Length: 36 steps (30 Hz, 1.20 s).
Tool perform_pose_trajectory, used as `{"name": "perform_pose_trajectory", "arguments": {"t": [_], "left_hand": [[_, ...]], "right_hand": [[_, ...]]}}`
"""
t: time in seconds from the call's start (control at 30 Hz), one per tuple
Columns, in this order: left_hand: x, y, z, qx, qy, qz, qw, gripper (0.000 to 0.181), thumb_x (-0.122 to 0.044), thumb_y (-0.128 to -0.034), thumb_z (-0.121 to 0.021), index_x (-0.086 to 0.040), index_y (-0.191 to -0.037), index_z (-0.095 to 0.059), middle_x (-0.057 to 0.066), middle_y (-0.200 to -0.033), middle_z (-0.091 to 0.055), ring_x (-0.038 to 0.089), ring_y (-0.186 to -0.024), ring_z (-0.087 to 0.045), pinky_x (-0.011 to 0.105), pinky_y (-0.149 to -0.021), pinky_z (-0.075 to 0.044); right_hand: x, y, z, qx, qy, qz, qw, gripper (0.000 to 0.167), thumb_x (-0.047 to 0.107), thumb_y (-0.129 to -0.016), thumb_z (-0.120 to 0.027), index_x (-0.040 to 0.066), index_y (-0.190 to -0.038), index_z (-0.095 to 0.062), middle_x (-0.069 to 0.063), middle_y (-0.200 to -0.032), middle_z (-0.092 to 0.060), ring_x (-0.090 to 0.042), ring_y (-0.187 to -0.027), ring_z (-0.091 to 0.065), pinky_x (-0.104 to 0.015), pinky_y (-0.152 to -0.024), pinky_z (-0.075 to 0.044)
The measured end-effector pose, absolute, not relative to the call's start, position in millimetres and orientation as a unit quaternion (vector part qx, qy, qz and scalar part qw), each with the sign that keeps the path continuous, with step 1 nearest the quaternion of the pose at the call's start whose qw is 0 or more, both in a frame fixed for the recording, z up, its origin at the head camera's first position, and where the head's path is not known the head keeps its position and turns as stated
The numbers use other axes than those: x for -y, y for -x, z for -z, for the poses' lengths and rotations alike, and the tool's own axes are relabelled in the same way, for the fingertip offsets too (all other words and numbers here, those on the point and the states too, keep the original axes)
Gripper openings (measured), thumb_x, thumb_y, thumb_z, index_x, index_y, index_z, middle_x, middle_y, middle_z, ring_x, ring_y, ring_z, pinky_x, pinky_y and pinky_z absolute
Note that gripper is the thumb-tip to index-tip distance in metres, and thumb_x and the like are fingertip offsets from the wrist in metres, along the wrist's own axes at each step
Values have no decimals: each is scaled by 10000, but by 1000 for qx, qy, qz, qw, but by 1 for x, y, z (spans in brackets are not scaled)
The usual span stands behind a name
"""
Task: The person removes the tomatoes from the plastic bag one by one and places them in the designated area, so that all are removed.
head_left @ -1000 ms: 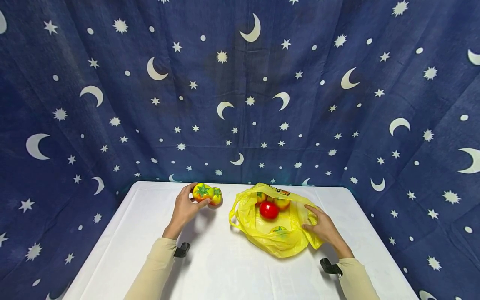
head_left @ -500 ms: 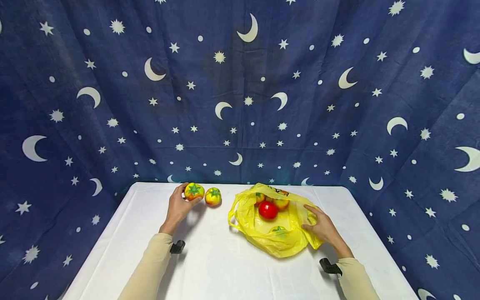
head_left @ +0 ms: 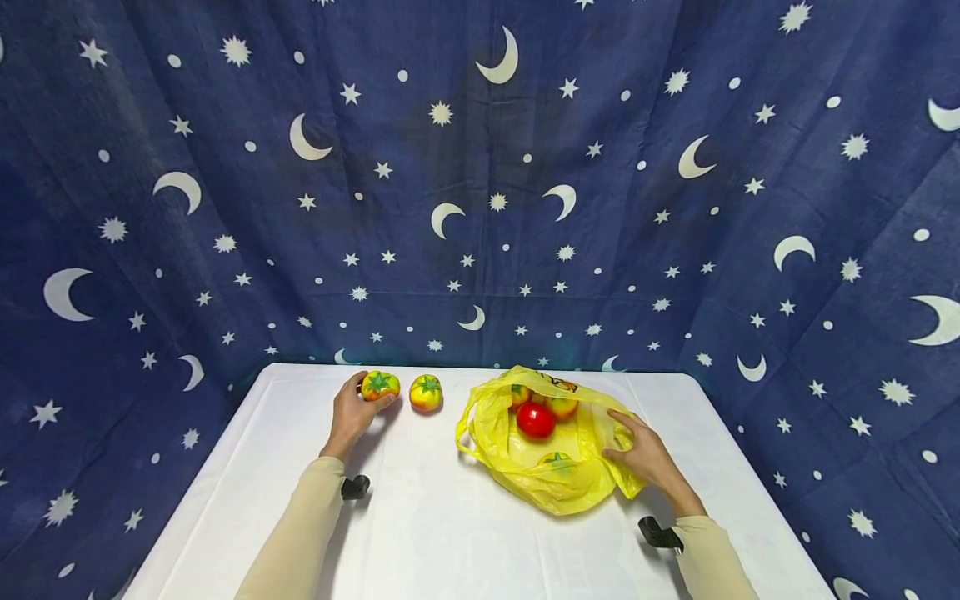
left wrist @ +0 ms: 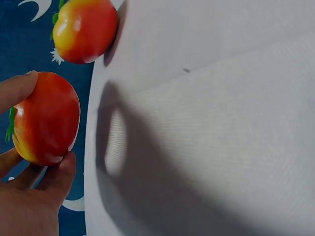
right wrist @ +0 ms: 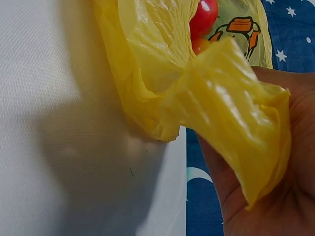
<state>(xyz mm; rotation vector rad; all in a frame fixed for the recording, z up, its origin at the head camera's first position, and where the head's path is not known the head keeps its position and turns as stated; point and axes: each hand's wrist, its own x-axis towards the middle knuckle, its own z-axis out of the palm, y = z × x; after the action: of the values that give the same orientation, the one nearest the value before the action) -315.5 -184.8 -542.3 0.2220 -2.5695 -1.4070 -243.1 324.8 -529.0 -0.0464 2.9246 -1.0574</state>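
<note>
My left hand [head_left: 352, 417] holds a toy tomato [head_left: 380, 384], red and yellow with a green leafy top, near the table's back edge. In the left wrist view, thumb and fingers lie on opposite sides of this tomato [left wrist: 47, 118], and its shadow falls apart from it. Just to its right, a similar tomato [head_left: 426, 393] sits on the table. A yellow plastic bag [head_left: 525, 479] lies with its mouth spread wide. My right hand [head_left: 643, 450] grips the bag's right side, where the plastic bunches against the palm. Inside are a glossy red tomato [head_left: 536, 421] and several others, partly covered.
A white cloth covers the table [head_left: 420, 533]. Behind it hangs a dark blue curtain [head_left: 480, 250] with moons and stars. One loop handle [head_left: 467, 437] of the bag points left, toward the loose tomato.
My left hand has moved left with the held tomato, first away from the other tomato, then slightly lower in the view. My right hand and the bag stay in place.
</note>
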Motion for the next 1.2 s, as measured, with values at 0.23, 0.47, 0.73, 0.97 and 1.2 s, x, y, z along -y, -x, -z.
{"name": "perform_pose_trajectory", "arguments": {"t": [0.23,0.47,0.73,0.97,1.2], "left_hand": [[184,320,549,870,-82,478,88,797,-255,-813,-788,6,-1452,-389,269,-1432,-453,416,-1315,-441,530,-1166,-321],[180,325,553,868,-89,483,74,806,-235,-821,-784,-2,-1471,-368,267,-1457,-430,420,-1338,-425,528,-1176,-309],[174,327,551,867,-75,488,64,799,-230,-827,-779,20,-1467,-371,280,-1452,-437,429,-1326,-441,530,-1164,-328],[174,328,556,873,-76,478,53,802,-242,-835,-773,24,-1471,-363,290,-1456,-426,438,-1328,-436,536,-1162,-326],[175,330,559,878,-77,470,48,842,-276,-841,-766,17,-1494,-322,286,-1484,-398,442,-1361,-407,534,-1177,-299]], "right_hand": [[-326,243,529,-940,15,340,16,764,176,-813,-789,77,-1477,-424,-273,-1516,-374,-496,-1410,-303,-662,-1124,-271],[-326,243,529,-942,19,335,15,761,180,-816,-785,73,-1476,-422,-277,-1511,-377,-502,-1401,-313,-665,-1116,-282],[-324,242,528,-942,5,334,24,764,180,-817,-786,74,-1478,-418,-270,-1516,-372,-495,-1396,-325,-659,-1121,-278],[-325,242,530,-942,11,335,20,760,178,-818,-784,72,-1477,-420,-273,-1514,-374,-494,-1408,-303,-661,-1128,-263],[-325,240,528,-942,23,334,8,752,159,-814,-780,58,-1469,-426,-278,-1504,-387,-503,-1398,-315,-664,-1119,-278]]}}
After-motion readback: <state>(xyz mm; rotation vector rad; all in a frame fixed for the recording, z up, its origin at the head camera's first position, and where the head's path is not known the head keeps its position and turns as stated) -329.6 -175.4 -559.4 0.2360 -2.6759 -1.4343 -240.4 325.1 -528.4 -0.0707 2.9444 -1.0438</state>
